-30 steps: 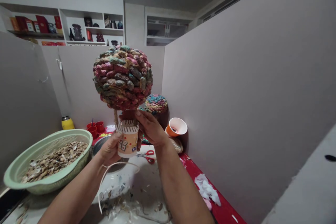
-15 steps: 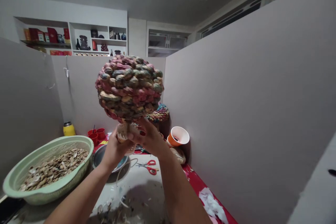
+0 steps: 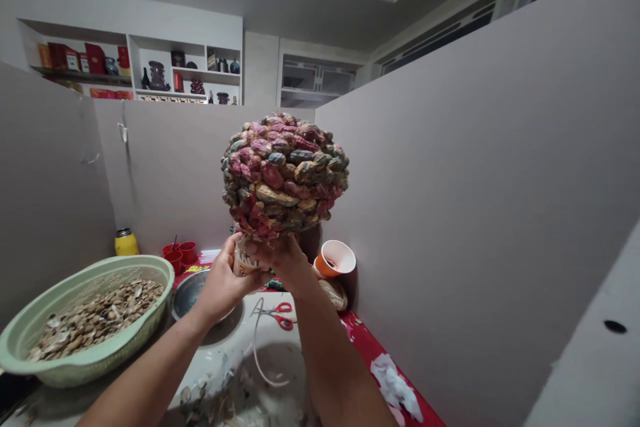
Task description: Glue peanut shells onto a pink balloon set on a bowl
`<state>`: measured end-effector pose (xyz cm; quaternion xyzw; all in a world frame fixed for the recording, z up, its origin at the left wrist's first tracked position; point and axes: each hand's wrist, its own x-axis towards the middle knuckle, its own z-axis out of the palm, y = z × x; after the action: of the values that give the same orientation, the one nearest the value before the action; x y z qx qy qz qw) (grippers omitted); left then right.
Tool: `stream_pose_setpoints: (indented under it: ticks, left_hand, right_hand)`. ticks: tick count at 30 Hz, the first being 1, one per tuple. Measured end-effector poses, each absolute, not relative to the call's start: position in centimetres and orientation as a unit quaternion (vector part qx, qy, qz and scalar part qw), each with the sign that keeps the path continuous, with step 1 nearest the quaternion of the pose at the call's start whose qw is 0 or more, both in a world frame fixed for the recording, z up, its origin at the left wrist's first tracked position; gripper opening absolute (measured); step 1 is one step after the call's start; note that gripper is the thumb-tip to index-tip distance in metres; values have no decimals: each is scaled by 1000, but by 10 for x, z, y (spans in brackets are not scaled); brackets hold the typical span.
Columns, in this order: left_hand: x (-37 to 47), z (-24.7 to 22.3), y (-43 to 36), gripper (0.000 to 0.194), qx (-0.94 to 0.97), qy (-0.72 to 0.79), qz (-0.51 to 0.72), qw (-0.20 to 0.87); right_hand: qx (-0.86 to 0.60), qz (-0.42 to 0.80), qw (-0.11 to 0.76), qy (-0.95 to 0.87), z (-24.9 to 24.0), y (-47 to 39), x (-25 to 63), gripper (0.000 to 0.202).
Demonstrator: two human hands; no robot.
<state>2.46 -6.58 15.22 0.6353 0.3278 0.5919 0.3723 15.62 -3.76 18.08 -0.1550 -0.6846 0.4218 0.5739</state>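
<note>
A large ball covered in peanut shells (image 3: pixel 285 173), dyed pink, green and tan, is raised at the centre, above a pale patterned paper cup (image 3: pixel 243 260). My left hand (image 3: pixel 225 283) is closed around the cup's left side and lower part. Just under the ball, my right hand (image 3: pixel 280 259) grips the top of the cup from the right; some of its fingers are hidden. A thin pale cord (image 3: pixel 257 347) trails down below the hands. Red-handled scissors (image 3: pixel 284 315) lie on the white work surface (image 3: pixel 260 373) beyond my forearms.
A green basket (image 3: pixel 65 377) full of shells stands at left, beside a metal bowl (image 3: pixel 185 300). Behind are a yellow jar (image 3: pixel 126 243) and red cups (image 3: pixel 187 252). An orange cup (image 3: pixel 327 265) leans near the right partition (image 3: pixel 475 200). Crumpled tissue (image 3: pixel 397 387) lies front right.
Both hands have moved right with the ball and cup. The ball has turned, showing other shells. The cord's lower end has swung to the right.
</note>
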Motion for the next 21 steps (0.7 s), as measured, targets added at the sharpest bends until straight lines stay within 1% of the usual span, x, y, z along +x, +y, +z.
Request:
stream_pose_setpoints:
  ticks: [2,4,6,8,10,14,18,21]
  left_hand:
    - [22,153,-65,72,618,271,593,439]
    - [19,153,-63,61,581,228,607,492]
    - [16,154,-60,53,534,214,621,532]
    - [10,155,-54,50,487,223,635,557]
    - [3,156,-46,49,443,240,653,565]
    - [-7,158,-31,32,370,277,711,531]
    - [-4,160,-39,25,409,265,710,508]
    - [4,160,-54,34,478,247,656,529]
  right_hand:
    - [-147,429,591,-667,177,-33,158,40]
    - [-134,438,602,-655,175,-29,159,39]
    - [-111,454,606,-644,175,-29,159,39]
    - [-83,466,615,-630,177,-32,160,37]
    - [-52,475,628,-614,180,-36,162,35]
    - [-7,500,618,-607,185,-44,173,43]
    - [-4,506,602,-618,187,-48,180,44]
    - [-13,503,603,-620,186,-46,178,39]
